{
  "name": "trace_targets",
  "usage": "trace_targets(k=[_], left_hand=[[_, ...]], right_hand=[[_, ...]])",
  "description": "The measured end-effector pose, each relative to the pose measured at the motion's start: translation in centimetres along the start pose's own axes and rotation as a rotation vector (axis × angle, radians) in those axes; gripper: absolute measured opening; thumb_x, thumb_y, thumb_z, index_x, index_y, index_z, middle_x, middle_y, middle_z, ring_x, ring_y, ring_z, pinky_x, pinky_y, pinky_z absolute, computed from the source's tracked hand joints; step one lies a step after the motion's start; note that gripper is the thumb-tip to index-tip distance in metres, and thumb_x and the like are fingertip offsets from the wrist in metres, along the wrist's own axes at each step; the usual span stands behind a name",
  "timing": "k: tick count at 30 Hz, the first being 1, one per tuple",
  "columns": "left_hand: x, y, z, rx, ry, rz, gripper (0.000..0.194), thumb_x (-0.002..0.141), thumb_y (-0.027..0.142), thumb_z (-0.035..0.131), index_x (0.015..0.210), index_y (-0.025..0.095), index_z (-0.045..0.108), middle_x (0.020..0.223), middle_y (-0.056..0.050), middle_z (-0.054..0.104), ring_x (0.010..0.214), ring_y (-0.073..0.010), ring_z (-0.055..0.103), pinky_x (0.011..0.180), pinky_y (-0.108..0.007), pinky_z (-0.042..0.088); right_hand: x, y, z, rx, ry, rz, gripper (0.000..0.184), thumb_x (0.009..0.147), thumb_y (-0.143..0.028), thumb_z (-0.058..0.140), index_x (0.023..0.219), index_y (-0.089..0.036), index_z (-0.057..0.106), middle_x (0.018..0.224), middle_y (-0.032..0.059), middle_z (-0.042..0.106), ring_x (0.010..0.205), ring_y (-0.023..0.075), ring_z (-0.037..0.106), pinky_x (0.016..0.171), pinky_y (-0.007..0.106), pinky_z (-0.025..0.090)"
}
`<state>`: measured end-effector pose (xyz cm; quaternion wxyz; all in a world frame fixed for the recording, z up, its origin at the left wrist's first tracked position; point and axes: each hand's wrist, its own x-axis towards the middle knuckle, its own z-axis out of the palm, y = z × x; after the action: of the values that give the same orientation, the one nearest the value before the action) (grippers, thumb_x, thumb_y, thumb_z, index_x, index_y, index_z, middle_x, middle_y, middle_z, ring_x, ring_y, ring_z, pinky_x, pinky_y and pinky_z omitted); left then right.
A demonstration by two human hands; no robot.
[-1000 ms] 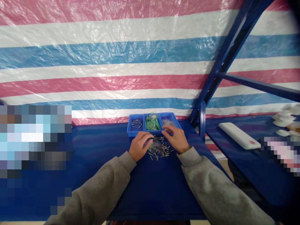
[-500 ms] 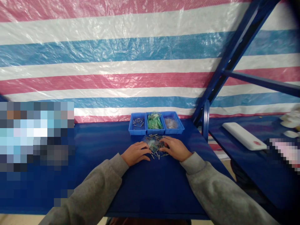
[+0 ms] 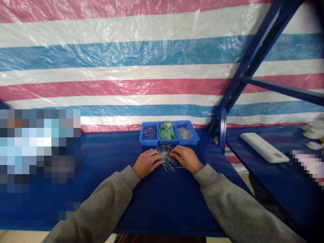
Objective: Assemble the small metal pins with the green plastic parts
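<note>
Left grip (image 3: 148,163) and right grip (image 3: 187,158) curled beside metal pins (image 3: 170,165); what they held was unclear. Light touches best suited that jumble.

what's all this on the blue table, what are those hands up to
The left hand and right hand are at either side of a pile of thin metal pieces with clear plastic among it. Just beyond stand three blue bins: the left one holds similar pieces, the middle one green packets, the right one something pale, too blurred to name.
</note>
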<state>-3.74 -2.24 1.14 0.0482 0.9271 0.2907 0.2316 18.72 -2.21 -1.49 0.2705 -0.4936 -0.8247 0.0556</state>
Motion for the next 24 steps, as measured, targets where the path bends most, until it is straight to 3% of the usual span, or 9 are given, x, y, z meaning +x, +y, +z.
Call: trace_targets(k=[5, 8, 12, 19, 24], left_hand=[[1.0, 0.6, -0.1, -0.136, 0.222, -0.203, 0.018, 0.088, 0.027, 0.045, 0.094, 0.018, 0.060, 0.085, -0.004, 0.061, 0.079, -0.0143, 0.057, 0.073, -0.026, 0.047], [2.3, 0.7, 0.1, -0.283, 0.389, -0.323, 0.022, 0.088, 0.028, 0.045, 0.103, 0.018, 0.058, 0.086, -0.004, 0.061, 0.073, -0.0130, 0.057, 0.061, -0.022, 0.047], [3.8, 0.4, 0.9, -0.403, 0.560, -0.397, 0.025, 0.088, 0.030, 0.045, 0.105, 0.017, 0.058, 0.096, -0.007, 0.061, 0.084, -0.0156, 0.058, 0.060, -0.021, 0.048], [3.9, 0.0, 2.4, -0.413, 0.582, -0.351, 0.023, 0.086, 0.028, 0.050, 0.101, 0.017, 0.062, 0.094, -0.007, 0.064, 0.082, -0.0158, 0.059, 0.064, -0.024, 0.049], [3.8, -0.8, 2.8, -0.357, 0.585, -0.322, 0.018, 0.084, 0.029, 0.054, 0.088, 0.017, 0.066, 0.088, -0.007, 0.067, 0.080, -0.0170, 0.061, 0.067, -0.028, 0.049]], right_hand=[[1.0, -0.8, -1.2, 0.064, 0.095, 0.022, 0.018, 0.085, -0.032, 0.051, 0.079, -0.021, 0.064, 0.077, 0.0034, 0.066, 0.071, 0.0161, 0.060, 0.065, 0.025, 0.042], [2.5, -1.4, -1.9, 0.190, 0.136, 0.073, 0.021, 0.082, -0.036, 0.056, 0.072, -0.020, 0.064, 0.063, 0.0013, 0.064, 0.058, 0.0143, 0.058, 0.057, 0.025, 0.040], [4.3, -1.7, -1.9, 0.369, 0.257, 0.188, 0.028, 0.077, -0.042, 0.059, 0.065, -0.017, 0.064, 0.056, 0.0003, 0.062, 0.050, 0.0126, 0.053, 0.050, 0.024, 0.039], [3.8, -1.2, -0.7, 0.699, 0.297, 0.306, 0.025, 0.075, -0.039, 0.060, 0.075, -0.016, 0.066, 0.055, 0.0014, 0.062, 0.046, 0.0140, 0.056, 0.046, 0.024, 0.043], [4.4, -1.3, -0.8, 0.816, 0.198, 0.305, 0.021, 0.071, -0.036, 0.064, 0.076, -0.015, 0.065, 0.061, 0.0028, 0.064, 0.046, 0.0136, 0.057, 0.042, 0.023, 0.042]])
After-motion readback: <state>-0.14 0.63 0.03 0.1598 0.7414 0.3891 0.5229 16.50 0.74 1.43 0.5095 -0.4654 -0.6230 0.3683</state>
